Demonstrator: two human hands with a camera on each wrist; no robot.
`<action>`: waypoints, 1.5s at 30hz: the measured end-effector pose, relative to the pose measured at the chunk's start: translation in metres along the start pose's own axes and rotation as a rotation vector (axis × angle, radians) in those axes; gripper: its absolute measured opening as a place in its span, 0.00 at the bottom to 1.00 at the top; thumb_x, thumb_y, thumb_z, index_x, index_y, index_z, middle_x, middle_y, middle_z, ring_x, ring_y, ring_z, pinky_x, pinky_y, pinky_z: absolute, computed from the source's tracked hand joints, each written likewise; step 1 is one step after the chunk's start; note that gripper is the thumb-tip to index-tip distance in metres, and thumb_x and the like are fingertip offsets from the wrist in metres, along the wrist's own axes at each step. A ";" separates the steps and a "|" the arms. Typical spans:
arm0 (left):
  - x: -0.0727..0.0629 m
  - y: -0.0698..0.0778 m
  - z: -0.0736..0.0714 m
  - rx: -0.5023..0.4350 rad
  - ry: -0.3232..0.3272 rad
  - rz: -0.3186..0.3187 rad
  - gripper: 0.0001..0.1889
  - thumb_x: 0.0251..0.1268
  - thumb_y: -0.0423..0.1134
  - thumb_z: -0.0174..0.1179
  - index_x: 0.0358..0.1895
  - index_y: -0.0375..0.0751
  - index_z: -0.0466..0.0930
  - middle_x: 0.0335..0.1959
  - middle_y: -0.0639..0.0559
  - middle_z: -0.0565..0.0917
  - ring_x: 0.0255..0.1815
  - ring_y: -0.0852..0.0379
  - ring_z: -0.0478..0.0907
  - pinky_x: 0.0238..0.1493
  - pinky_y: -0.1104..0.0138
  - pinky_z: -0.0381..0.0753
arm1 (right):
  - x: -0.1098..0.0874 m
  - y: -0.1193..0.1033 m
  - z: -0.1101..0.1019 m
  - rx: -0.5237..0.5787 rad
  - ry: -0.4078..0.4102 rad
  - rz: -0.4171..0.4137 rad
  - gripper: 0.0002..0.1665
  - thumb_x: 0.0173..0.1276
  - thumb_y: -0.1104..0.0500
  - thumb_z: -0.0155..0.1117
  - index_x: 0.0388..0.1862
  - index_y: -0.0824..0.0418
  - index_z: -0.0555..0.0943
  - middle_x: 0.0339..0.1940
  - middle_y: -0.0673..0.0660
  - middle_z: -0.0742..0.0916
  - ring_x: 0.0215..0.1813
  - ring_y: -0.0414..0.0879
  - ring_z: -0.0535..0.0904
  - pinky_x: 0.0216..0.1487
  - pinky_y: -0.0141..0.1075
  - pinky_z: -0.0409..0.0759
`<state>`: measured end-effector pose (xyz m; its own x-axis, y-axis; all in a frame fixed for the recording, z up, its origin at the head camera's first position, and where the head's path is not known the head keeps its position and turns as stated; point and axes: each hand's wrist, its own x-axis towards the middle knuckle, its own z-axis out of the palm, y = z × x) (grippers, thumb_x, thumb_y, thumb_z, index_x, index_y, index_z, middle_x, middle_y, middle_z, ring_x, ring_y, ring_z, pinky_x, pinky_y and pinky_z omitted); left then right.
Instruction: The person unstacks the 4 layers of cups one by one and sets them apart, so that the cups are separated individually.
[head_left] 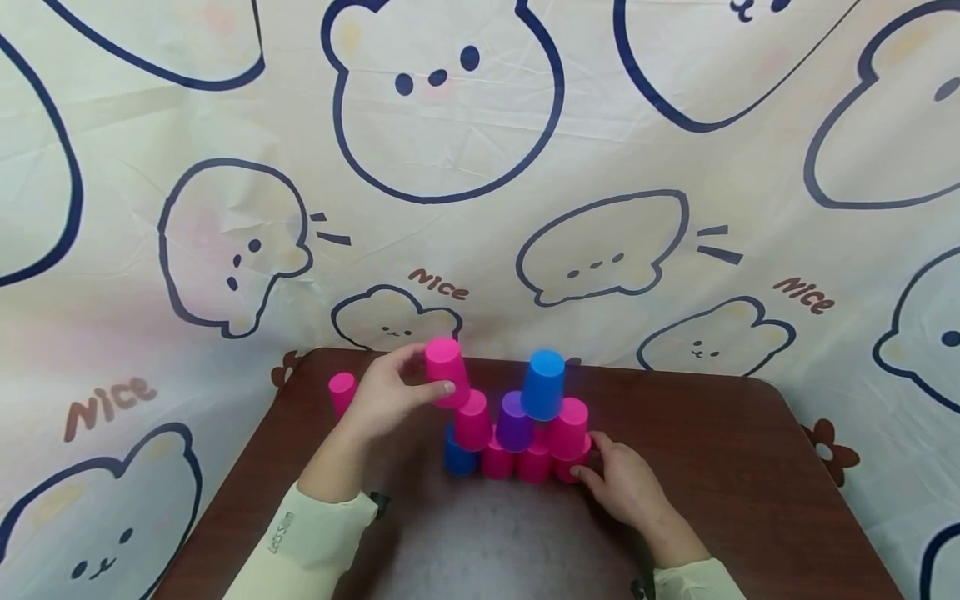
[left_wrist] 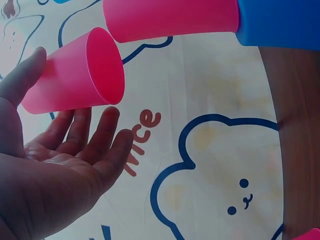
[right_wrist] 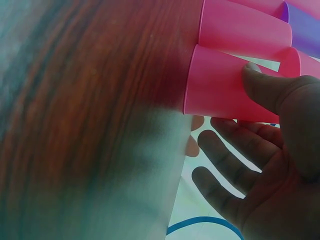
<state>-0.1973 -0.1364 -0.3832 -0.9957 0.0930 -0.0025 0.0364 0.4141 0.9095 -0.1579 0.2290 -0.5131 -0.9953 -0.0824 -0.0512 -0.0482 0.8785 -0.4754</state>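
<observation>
My left hand [head_left: 386, 387] pinches a pink cup [head_left: 444, 371] between thumb and fingers, at the upper left of a cup stack. In the left wrist view its open mouth faces the stack. Below it, the middle row has a pink cup [head_left: 472, 421], a purple cup [head_left: 514, 423] and another pink one. An upside-down blue cup [head_left: 543, 383] tops the right side. On the bottom row stand a blue cup [head_left: 459, 454] and three pink ones. My right hand [head_left: 622, 479] holds the rightmost bottom pink cup [right_wrist: 225, 82], thumb in front and fingers behind.
Another pink cup [head_left: 342, 393] stands at the left of the brown table [head_left: 705, 450], partly behind my left hand. A pale curtain [head_left: 465, 242] with bear drawings hangs right behind the table and along its sides.
</observation>
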 end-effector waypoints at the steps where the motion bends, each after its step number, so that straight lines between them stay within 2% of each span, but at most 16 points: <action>1: 0.000 -0.001 -0.001 -0.001 0.002 -0.002 0.45 0.48 0.54 0.82 0.73 0.53 0.73 0.65 0.52 0.79 0.66 0.44 0.75 0.55 0.49 0.86 | 0.000 0.000 0.000 0.001 -0.001 0.000 0.41 0.66 0.45 0.76 0.73 0.58 0.73 0.59 0.58 0.86 0.58 0.57 0.83 0.59 0.59 0.83; 10: -0.003 -0.012 -0.012 0.010 0.046 -0.017 0.43 0.52 0.53 0.80 0.74 0.52 0.72 0.66 0.49 0.79 0.66 0.43 0.75 0.55 0.49 0.85 | 0.001 0.000 0.000 0.007 -0.004 -0.005 0.40 0.66 0.45 0.76 0.72 0.58 0.73 0.58 0.58 0.86 0.57 0.56 0.84 0.59 0.58 0.83; 22: -0.007 -0.027 -0.022 0.010 0.083 -0.025 0.45 0.52 0.53 0.81 0.75 0.51 0.71 0.66 0.48 0.79 0.65 0.42 0.76 0.55 0.51 0.86 | 0.000 0.000 -0.001 -0.001 -0.002 -0.014 0.40 0.66 0.45 0.76 0.72 0.58 0.73 0.59 0.59 0.86 0.58 0.57 0.84 0.59 0.58 0.83; 28: -0.009 -0.036 -0.024 0.005 0.088 -0.046 0.45 0.52 0.52 0.80 0.74 0.48 0.71 0.67 0.46 0.79 0.65 0.41 0.76 0.57 0.50 0.85 | -0.001 0.000 -0.002 -0.010 -0.003 -0.018 0.41 0.67 0.45 0.75 0.72 0.59 0.73 0.60 0.61 0.85 0.61 0.60 0.82 0.61 0.61 0.81; 40: -0.013 -0.053 -0.025 -0.004 0.119 -0.124 0.46 0.55 0.49 0.80 0.76 0.46 0.67 0.69 0.43 0.75 0.68 0.38 0.73 0.61 0.46 0.82 | 0.000 0.000 -0.002 -0.001 -0.018 -0.005 0.41 0.66 0.45 0.76 0.73 0.58 0.73 0.61 0.60 0.85 0.61 0.60 0.82 0.61 0.61 0.81; 45: -0.014 -0.063 -0.026 0.004 0.127 -0.128 0.46 0.56 0.50 0.79 0.77 0.45 0.67 0.70 0.42 0.75 0.69 0.37 0.72 0.63 0.45 0.81 | 0.000 0.000 -0.003 0.002 -0.016 -0.005 0.41 0.66 0.45 0.76 0.73 0.57 0.73 0.60 0.59 0.85 0.60 0.59 0.83 0.60 0.60 0.81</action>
<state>-0.1881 -0.1875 -0.4291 -0.9950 -0.0759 -0.0655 -0.0914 0.4187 0.9035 -0.1579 0.2304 -0.5108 -0.9936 -0.0941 -0.0628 -0.0530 0.8773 -0.4771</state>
